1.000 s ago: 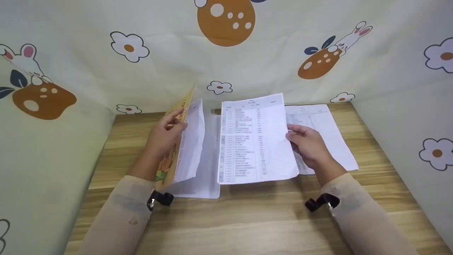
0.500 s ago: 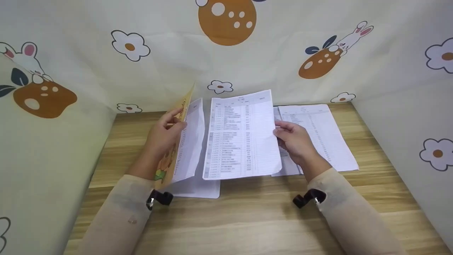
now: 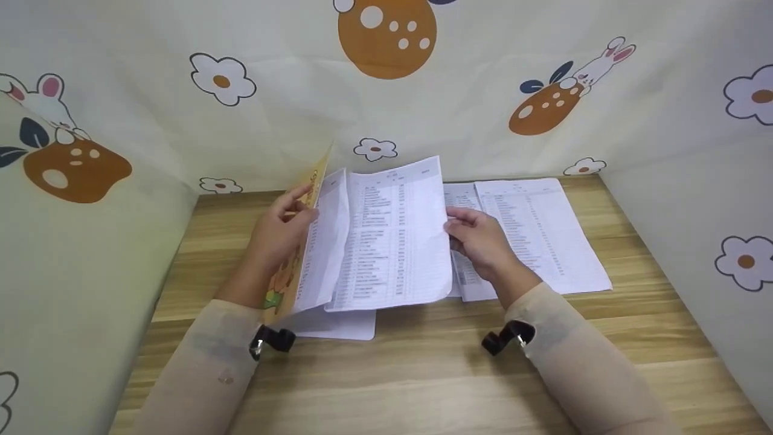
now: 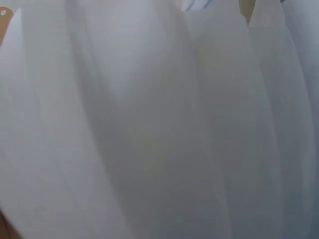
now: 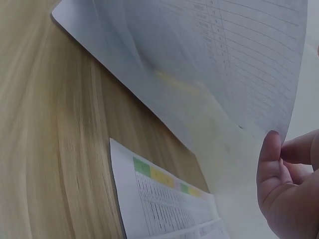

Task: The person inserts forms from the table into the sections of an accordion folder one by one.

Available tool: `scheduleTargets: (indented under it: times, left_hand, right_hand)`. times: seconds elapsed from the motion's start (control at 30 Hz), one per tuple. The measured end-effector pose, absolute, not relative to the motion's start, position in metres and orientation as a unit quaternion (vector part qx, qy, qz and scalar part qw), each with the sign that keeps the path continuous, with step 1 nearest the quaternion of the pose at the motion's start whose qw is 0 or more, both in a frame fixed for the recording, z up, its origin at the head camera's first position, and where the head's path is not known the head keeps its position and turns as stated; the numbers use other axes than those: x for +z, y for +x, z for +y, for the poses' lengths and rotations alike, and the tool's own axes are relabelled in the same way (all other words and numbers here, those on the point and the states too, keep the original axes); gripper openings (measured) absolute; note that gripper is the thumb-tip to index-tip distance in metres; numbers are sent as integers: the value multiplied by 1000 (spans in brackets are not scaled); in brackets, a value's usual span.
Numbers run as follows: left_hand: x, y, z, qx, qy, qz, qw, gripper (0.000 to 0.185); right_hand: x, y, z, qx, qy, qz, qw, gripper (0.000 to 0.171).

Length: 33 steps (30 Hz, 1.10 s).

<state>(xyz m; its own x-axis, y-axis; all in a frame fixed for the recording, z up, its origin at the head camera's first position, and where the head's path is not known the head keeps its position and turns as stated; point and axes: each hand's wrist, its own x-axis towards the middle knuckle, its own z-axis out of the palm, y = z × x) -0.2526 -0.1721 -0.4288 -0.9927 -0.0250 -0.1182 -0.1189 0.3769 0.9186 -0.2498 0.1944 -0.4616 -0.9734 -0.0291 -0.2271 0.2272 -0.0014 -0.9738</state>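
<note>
In the head view my left hand [image 3: 278,232] holds up the orange cartoon cover [image 3: 284,287] of a booklet, thumb on the inner side. A white printed page [image 3: 323,235] stands raised along with it. The booklet's white lower part [image 3: 347,326] lies flat on the table. My right hand [image 3: 483,241] pinches the right edge of a printed table sheet [image 3: 401,235] between thumb and fingers. This sheet is tilted above the booklet, its left edge behind the raised page. Pale paper layers [image 4: 149,124] fill the left wrist view, and the left hand is not seen there.
More printed sheets [image 3: 543,241] lie overlapping on the wooden table [image 3: 423,374] to the right. Cloth with rabbit and flower prints [image 3: 459,115] walls the table at the back and both sides. Black wrist-camera mounts [image 3: 510,337] stick out from the sleeves.
My right hand has moved left with the printed sheet, bringing its left edge behind the raised page. More of the sheets on the right show now. My left hand has stayed put.
</note>
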Motion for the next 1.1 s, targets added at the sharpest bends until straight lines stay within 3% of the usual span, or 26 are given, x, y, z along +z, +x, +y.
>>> scheduleTargets:
  times: [1.1]
  left_hand:
    - [-430, -252, -169, 554, -38, 830, 46, 57]
  right_hand:
    - [-477, -257, 126, -744, 45, 655, 123, 37]
